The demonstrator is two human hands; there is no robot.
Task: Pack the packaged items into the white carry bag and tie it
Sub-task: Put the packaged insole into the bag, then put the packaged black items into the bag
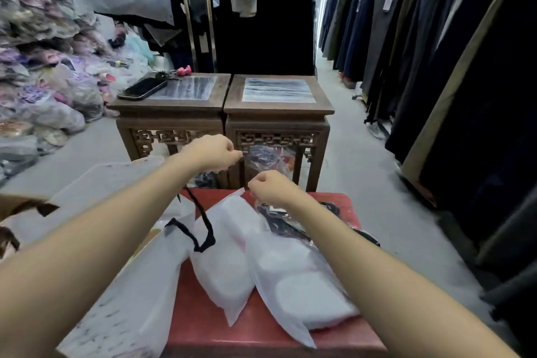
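My left hand [213, 154] and my right hand [270, 187] are raised over the far edge of a red stool [203, 328]. Both pinch a clear plastic package with a dark item inside [263, 155], the left at its upper left edge, the right lower down. Two white packaged items [226, 256] [302, 282] lie side by side on the stool. A dark packaged item [286, 225] lies beyond them, partly under my right wrist. The white carry bag [130, 299] hangs off the stool's left side, its black handles [200, 229] draped over the first white package.
Two carved wooden side tables [174, 109] [279, 110] stand just beyond the stool. A phone [142, 88] and keys with a pink charm [181, 71] lie on the left one. Bagged clothes [43, 81] are piled at left. Hanging trousers [406, 38] line the right.
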